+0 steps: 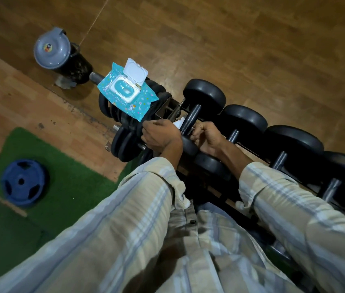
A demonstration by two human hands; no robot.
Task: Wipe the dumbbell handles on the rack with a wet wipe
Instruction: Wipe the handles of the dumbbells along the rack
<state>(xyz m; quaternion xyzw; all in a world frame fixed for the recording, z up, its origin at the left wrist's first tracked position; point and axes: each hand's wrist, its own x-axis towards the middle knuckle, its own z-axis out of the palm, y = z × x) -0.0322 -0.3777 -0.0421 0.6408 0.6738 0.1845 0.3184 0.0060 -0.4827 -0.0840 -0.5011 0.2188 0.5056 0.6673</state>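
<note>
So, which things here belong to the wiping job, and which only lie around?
Belong to the job:
- wet wipe, held by the left hand
- dumbbell handle, with the right hand at it
- wipes pack, lid open
- other dumbbells on the rack

Just lying about:
- blue weight plate on the green mat
- lidded bin
- black plates

Wipes pack (127, 92): printed line along front edge, too small to read (cartoon figure beside it). Bin lid (49, 49): sticker, illegible.

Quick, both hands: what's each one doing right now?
Left hand: fingers curled, holding the white wet wipe at the dumbbell handle.
Right hand: fingers curled around the same handle.
</note>
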